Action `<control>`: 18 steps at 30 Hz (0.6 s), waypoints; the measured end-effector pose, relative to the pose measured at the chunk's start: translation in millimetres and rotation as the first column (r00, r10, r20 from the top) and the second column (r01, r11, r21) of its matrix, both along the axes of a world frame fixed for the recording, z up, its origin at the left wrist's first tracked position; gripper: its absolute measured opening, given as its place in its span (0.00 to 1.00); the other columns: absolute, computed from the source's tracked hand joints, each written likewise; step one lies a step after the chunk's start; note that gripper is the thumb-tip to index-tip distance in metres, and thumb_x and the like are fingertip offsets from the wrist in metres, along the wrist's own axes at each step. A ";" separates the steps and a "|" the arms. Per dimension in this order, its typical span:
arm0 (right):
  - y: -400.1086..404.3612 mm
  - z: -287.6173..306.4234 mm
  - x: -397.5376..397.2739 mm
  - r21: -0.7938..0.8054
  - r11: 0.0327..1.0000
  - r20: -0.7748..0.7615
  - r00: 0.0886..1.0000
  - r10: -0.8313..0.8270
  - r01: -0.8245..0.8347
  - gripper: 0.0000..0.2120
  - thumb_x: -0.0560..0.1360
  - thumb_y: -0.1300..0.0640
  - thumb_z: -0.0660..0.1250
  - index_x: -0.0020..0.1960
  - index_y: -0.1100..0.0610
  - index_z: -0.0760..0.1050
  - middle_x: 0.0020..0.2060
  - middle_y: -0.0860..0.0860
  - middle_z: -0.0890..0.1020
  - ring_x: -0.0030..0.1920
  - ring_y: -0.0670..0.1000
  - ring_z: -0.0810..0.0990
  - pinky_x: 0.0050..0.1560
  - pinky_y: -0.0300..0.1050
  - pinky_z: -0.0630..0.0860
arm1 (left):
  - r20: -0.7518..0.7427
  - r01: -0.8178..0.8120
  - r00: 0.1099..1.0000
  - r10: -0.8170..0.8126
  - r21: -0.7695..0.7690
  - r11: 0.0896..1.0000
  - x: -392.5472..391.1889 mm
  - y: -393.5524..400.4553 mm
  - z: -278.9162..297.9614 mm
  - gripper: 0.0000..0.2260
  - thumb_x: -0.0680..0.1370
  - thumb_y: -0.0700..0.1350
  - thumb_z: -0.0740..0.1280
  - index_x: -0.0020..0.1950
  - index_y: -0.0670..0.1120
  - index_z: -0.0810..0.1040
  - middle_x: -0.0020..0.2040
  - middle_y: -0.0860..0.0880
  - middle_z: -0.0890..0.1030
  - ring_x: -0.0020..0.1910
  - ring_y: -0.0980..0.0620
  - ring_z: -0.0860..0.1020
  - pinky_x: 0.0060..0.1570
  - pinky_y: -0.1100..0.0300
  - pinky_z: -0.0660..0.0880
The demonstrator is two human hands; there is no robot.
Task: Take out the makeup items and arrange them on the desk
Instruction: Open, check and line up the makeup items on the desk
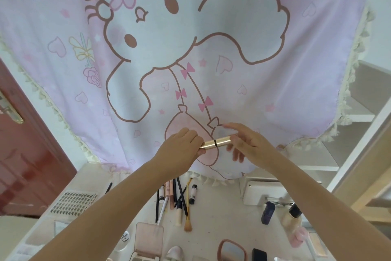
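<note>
I hold a gold tube [215, 144] with a thin black ring around its middle, raised in front of the pink cartoon cloth. My left hand [182, 146] grips its left end and my right hand [247, 144] pinches its right end. On the white desk [222, 216] below lie several pencils, tubes and a brush [187, 205] in a rough row. A pink palette [149, 239] lies open near the front, beside a small oval mirror [232, 251]. A dark purple bottle [267, 212] and a foundation bottle [293, 215] lie at the right.
A large pink cloth [190, 59] with tassel edging hangs behind the desk. A red door [25, 155] is at the left, and pale wooden shelves [359, 133] at the right. A sheet of nail tips [72, 203] lies on the desk's left. A white box [260, 193] stands at the back right.
</note>
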State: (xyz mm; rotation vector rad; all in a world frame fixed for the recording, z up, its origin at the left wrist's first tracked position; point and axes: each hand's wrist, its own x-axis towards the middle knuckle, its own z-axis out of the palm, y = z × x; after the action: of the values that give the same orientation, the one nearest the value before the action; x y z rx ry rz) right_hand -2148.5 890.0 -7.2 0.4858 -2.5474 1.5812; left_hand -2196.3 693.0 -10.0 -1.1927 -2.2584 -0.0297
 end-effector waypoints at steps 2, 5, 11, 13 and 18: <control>-0.2 0.4 -1.7 0.167 0.981 0.003 0.995 -0.102 0.100 0.12 0.78 0.53 0.57 0.36 0.47 0.70 0.20 0.43 0.75 0.20 0.41 0.71 0.27 0.32 0.69 | 0.042 0.006 0.999 -0.004 -0.034 0.999 0.4 2.3 -4.9 0.15 0.72 0.50 0.54 0.32 0.49 0.77 0.28 0.54 0.74 0.26 0.58 0.71 0.24 0.70 0.65; 1.7 -3.7 1.7 0.168 0.980 -0.058 0.993 -0.100 0.108 0.12 0.76 0.60 0.62 0.38 0.45 0.70 0.27 0.43 0.74 0.26 0.40 0.73 0.34 0.34 0.71 | 0.093 -0.018 0.995 0.023 -0.055 0.998 0.3 3.5 -9.0 0.15 0.71 0.51 0.53 0.32 0.50 0.77 0.27 0.55 0.74 0.26 0.60 0.66 0.23 0.73 0.61; 3.0 -14.6 7.0 0.007 1.000 0.089 0.996 -0.005 0.004 0.18 0.74 0.61 0.66 0.52 0.39 0.67 0.42 0.43 0.76 0.39 0.37 0.78 0.42 0.31 0.75 | 0.134 0.000 0.991 0.010 -0.076 0.997 4.5 2.3 -17.0 0.15 0.71 0.51 0.53 0.32 0.50 0.77 0.28 0.55 0.74 0.26 0.60 0.69 0.23 0.74 0.62; -0.2 -15.3 6.8 0.082 0.995 0.114 0.991 -0.063 0.054 0.09 0.76 0.58 0.63 0.48 0.42 0.70 0.33 0.45 0.77 0.27 0.38 0.76 0.34 0.29 0.74 | 0.130 0.005 0.991 0.006 -0.084 0.996 3.8 3.2 -20.2 0.15 0.71 0.51 0.53 0.31 0.50 0.77 0.27 0.55 0.74 0.26 0.61 0.65 0.22 0.74 0.63; 4.9 -23.7 10.0 0.127 0.989 -0.014 0.997 -0.078 0.079 0.15 0.73 0.65 0.66 0.40 0.43 0.72 0.31 0.42 0.74 0.32 0.41 0.72 0.37 0.31 0.70 | 0.166 0.021 0.986 -0.012 -0.050 0.999 8.2 6.8 -29.5 0.14 0.79 0.49 0.56 0.46 0.43 0.77 0.41 0.50 0.77 0.38 0.56 0.64 0.36 0.70 0.64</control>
State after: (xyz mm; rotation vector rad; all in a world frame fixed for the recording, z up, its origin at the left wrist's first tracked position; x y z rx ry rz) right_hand -2138.4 895.0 -30.9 0.3983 -2.6378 1.3944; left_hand -2188.0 699.8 -39.4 -1.2783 -2.4064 -0.0808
